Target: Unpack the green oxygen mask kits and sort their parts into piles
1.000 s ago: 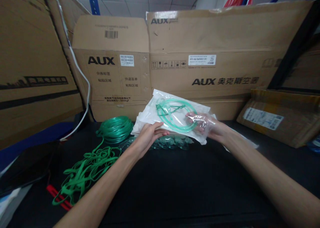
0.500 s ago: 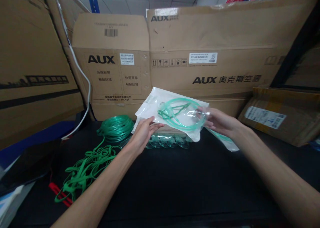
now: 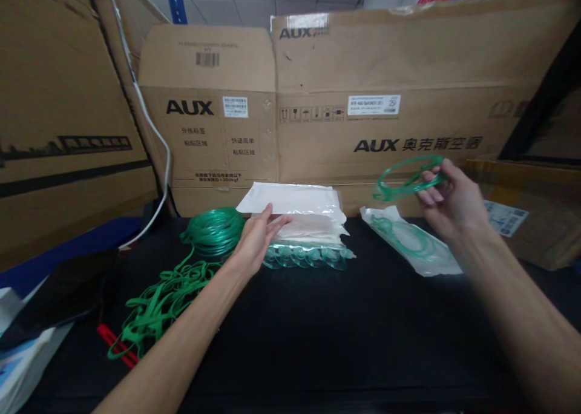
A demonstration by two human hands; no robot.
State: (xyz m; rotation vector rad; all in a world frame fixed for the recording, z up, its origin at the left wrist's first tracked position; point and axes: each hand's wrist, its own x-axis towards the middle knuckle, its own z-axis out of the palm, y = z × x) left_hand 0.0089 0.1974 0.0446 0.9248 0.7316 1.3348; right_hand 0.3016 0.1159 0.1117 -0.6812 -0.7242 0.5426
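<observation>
My left hand [image 3: 259, 239] pinches the near left edge of a white, clear-faced pouch [image 3: 293, 197], thumb on top. Underneath are more white packets [image 3: 311, 227], and a row of clear green moulded parts [image 3: 308, 255] lies at their front. Off to the right, my right hand [image 3: 454, 199] is raised, its fingers closed round a loose coil of thin green tubing [image 3: 394, 187]. Below that coil, another pouch [image 3: 411, 244] with pale green tubing inside lies on the black table.
A roll of green tubing [image 3: 213, 229] and a tangle of green elastic strap [image 3: 163, 308] lie at left, near a red-handled tool [image 3: 115, 345]. Large cardboard boxes [image 3: 318, 129] wall off the back. A smaller taped box [image 3: 540, 220] stands at right; a white cable [image 3: 157, 129] hangs left.
My right hand has moved right and up, carrying the green tubing coil away from the pouch. My left hand still holds the pouch, which now lies flatter and lower over the packets.
</observation>
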